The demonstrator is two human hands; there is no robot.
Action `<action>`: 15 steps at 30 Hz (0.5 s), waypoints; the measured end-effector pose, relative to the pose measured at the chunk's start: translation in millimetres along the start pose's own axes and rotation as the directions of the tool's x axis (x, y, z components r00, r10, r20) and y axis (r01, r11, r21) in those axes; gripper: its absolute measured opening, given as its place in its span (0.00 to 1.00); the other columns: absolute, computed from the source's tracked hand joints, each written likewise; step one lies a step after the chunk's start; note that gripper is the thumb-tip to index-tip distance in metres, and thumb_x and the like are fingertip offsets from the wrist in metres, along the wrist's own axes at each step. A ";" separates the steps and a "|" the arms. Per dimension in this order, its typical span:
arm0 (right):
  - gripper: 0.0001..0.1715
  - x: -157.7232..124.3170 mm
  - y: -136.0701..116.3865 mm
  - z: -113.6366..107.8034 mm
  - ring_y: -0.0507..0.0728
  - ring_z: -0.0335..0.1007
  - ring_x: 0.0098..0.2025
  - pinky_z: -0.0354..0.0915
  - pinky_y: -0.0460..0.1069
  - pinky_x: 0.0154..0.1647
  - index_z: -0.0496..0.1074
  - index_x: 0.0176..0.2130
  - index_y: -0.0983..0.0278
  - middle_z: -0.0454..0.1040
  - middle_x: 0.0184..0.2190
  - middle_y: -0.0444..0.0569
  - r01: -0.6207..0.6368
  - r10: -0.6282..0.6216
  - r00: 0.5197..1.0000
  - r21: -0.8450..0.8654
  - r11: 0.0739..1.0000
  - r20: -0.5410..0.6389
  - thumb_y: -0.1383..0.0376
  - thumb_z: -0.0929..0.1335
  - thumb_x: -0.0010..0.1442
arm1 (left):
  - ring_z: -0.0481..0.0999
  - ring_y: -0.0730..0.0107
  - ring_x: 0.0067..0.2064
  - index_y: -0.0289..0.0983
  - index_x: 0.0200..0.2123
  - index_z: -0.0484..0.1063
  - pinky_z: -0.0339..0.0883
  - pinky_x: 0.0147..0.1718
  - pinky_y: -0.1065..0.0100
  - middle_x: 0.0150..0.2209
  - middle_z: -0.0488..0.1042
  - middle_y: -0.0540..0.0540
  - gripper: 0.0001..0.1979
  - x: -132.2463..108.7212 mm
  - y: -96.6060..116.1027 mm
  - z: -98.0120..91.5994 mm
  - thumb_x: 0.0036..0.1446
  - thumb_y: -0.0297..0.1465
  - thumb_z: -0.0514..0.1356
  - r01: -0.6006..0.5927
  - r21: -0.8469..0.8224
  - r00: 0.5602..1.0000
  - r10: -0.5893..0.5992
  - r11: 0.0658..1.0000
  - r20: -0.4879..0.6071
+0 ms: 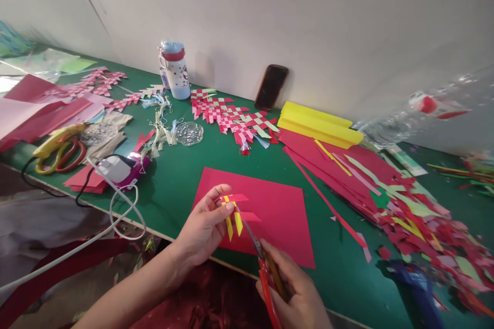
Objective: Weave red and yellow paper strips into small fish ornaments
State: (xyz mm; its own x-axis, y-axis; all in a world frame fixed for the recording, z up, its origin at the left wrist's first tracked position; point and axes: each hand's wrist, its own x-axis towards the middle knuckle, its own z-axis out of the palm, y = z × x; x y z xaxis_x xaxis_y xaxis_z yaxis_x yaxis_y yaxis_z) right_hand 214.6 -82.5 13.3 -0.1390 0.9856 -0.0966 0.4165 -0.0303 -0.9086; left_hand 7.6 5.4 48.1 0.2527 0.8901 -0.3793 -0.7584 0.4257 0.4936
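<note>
My left hand (206, 223) pinches a small woven piece of red and yellow paper strips (236, 214) between thumb and fingers. Its yellow ends hang down and its red ends point right. My right hand (295, 288) is wrapped round the handles of a pair of scissors (263, 267), one red and one brownish. The blades point up and left, with their tips close to the yellow strip; whether they touch the paper I cannot tell. Beneath both hands a red sheet of paper (278, 205) lies on the green table (170, 179).
Woven paper fish shapes (231, 115), a bottle (177, 71) and a phone (271, 87) line the wall. Red sheets, folded yellow paper (318, 125) and many scraps (436, 246) cover the right. A glue gun (57, 141), more scissors (71, 156) and a white cable (119, 192) lie left.
</note>
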 end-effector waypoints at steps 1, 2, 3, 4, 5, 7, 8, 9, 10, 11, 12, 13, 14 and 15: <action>0.30 -0.2 1.2 0.5 0.59 0.76 0.50 0.72 0.47 0.48 0.71 0.58 0.59 0.76 0.53 0.54 0.010 -0.010 1.000 -0.008 1.000 -0.003 0.62 0.71 0.57 | 0.78 0.74 0.29 0.38 0.45 0.69 0.73 0.33 0.72 0.30 0.78 0.50 0.19 0.1 -0.2 -0.2 0.50 0.22 0.68 0.001 0.000 1.000 -0.001 1.000 0.000; 0.30 -0.2 2.1 1.0 0.59 0.76 0.51 0.71 0.47 0.49 0.70 0.59 0.58 0.76 0.53 0.55 0.019 -0.019 1.000 -0.017 1.000 -0.005 0.62 0.71 0.57 | 0.78 0.74 0.29 0.38 0.44 0.69 0.73 0.33 0.72 0.29 0.78 0.50 0.19 0.2 -0.3 -0.2 0.50 0.22 0.68 0.002 0.000 1.000 -0.002 1.000 0.002; 0.30 -0.2 2.8 1.5 0.59 0.76 0.51 0.71 0.47 0.50 0.70 0.59 0.59 0.76 0.53 0.55 0.025 -0.025 1.000 -0.025 0.999 -0.006 0.61 0.71 0.57 | 0.78 0.74 0.29 0.38 0.44 0.69 0.73 0.33 0.72 0.30 0.78 0.50 0.19 0.4 -0.4 -0.2 0.50 0.22 0.68 0.002 0.001 1.000 -0.002 1.000 0.004; 0.30 0.0 3.2 1.9 0.59 0.76 0.51 0.71 0.47 0.50 0.70 0.59 0.59 0.76 0.53 0.55 0.029 -0.029 1.000 -0.032 0.999 -0.005 0.61 0.71 0.57 | 0.78 0.74 0.29 0.38 0.44 0.69 0.73 0.33 0.72 0.30 0.78 0.49 0.19 0.5 -0.5 -0.1 0.50 0.22 0.68 0.001 0.002 1.000 -0.001 1.000 0.002; 0.29 0.1 3.4 2.2 0.59 0.76 0.51 0.71 0.48 0.50 0.71 0.58 0.59 0.76 0.53 0.55 0.031 -0.031 0.999 -0.040 0.999 -0.006 0.61 0.71 0.57 | 0.78 0.74 0.30 0.38 0.44 0.69 0.73 0.34 0.71 0.30 0.78 0.49 0.18 0.6 -0.5 0.0 0.50 0.22 0.68 -0.001 0.003 1.000 0.001 1.000 -0.002; 0.29 0.3 3.5 2.7 0.59 0.76 0.51 0.71 0.48 0.50 0.71 0.58 0.59 0.76 0.52 0.55 0.034 -0.035 0.999 -0.054 0.998 -0.009 0.60 0.71 0.58 | 0.79 0.74 0.31 0.38 0.44 0.69 0.73 0.35 0.71 0.31 0.79 0.49 0.18 0.8 -0.6 0.4 0.50 0.21 0.68 -0.006 0.000 1.000 0.006 1.000 -0.014; 0.29 0.2 3.5 2.9 0.59 0.76 0.51 0.71 0.47 0.50 0.71 0.58 0.59 0.76 0.52 0.55 0.036 -0.037 0.999 -0.064 0.997 -0.014 0.60 0.71 0.58 | 0.79 0.74 0.31 0.38 0.43 0.69 0.73 0.35 0.71 0.31 0.79 0.49 0.18 1.0 -0.6 0.6 0.50 0.21 0.68 -0.005 -0.001 1.000 0.005 1.000 -0.018; 0.29 -0.1 3.4 3.1 0.59 0.76 0.51 0.71 0.47 0.50 0.71 0.58 0.59 0.77 0.52 0.54 0.038 -0.040 0.999 -0.074 0.997 -0.020 0.60 0.71 0.57 | 0.79 0.74 0.30 0.38 0.43 0.70 0.73 0.35 0.71 0.31 0.79 0.49 0.17 1.1 -0.7 0.8 0.50 0.21 0.68 -0.004 -0.002 1.000 0.003 1.000 -0.021; 0.29 -0.4 3.2 3.1 0.59 0.76 0.51 0.71 0.47 0.50 0.71 0.58 0.59 0.77 0.52 0.54 0.040 -0.042 0.999 -0.084 0.996 -0.025 0.60 0.71 0.57 | 0.79 0.74 0.30 0.38 0.43 0.70 0.73 0.34 0.72 0.31 0.79 0.49 0.17 1.2 -0.7 0.9 0.50 0.21 0.68 -0.002 -0.003 1.000 0.002 1.000 -0.022; 0.29 -0.9 2.9 3.1 0.59 0.76 0.50 0.71 0.47 0.50 0.71 0.58 0.59 0.77 0.52 0.54 0.042 -0.045 0.999 -0.092 0.995 -0.029 0.60 0.71 0.57 | 0.79 0.74 0.30 0.38 0.43 0.70 0.73 0.34 0.72 0.31 0.79 0.49 0.17 1.3 -0.8 1.0 0.50 0.21 0.68 0.000 -0.003 1.000 0.000 1.000 -0.025; 0.29 -1.3 2.3 3.0 0.59 0.76 0.50 0.71 0.47 0.49 0.71 0.58 0.59 0.77 0.51 0.54 0.046 -0.049 0.998 -0.099 0.994 -0.034 0.60 0.71 0.57 | 0.79 0.74 0.30 0.38 0.43 0.70 0.73 0.33 0.73 0.31 0.79 0.49 0.17 1.4 -0.8 1.1 0.50 0.21 0.68 0.000 -0.004 1.000 0.000 1.000 -0.028; 0.29 -1.8 1.5 2.9 0.58 0.77 0.50 0.71 0.46 0.49 0.72 0.57 0.60 0.77 0.51 0.54 0.049 -0.053 0.998 -0.104 0.993 -0.036 0.60 0.71 0.57 | 0.79 0.74 0.30 0.38 0.42 0.70 0.73 0.33 0.73 0.31 0.79 0.49 0.17 1.5 -0.9 1.1 0.50 0.21 0.68 0.001 -0.006 1.000 -0.001 1.000 -0.029; 0.29 -2.1 0.6 2.9 0.58 0.77 0.49 0.71 0.46 0.49 0.72 0.57 0.60 0.78 0.51 0.54 0.051 -0.055 0.998 -0.106 0.993 -0.037 0.61 0.71 0.57 | 0.79 0.74 0.30 0.37 0.42 0.70 0.73 0.33 0.73 0.31 0.79 0.49 0.17 1.5 -1.0 1.2 0.50 0.21 0.68 0.000 -0.010 1.000 0.000 1.000 -0.030; 0.28 -2.4 -0.4 2.9 0.58 0.77 0.49 0.71 0.46 0.49 0.72 0.57 0.60 0.78 0.50 0.54 0.051 -0.055 0.998 -0.107 0.993 -0.037 0.61 0.71 0.57 | 0.79 0.74 0.30 0.37 0.42 0.70 0.73 0.34 0.73 0.30 0.79 0.49 0.17 1.4 -1.1 1.2 0.49 0.21 0.68 -0.003 -0.014 1.000 0.002 1.000 -0.030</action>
State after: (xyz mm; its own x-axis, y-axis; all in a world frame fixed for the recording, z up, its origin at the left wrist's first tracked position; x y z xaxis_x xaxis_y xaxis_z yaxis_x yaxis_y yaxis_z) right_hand 212.2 -85.3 12.7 -0.1288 0.9912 -0.0312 0.5030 0.0381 -0.8634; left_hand 9.6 6.4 47.9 0.2328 0.8856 -0.4019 -0.7676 0.4210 0.4833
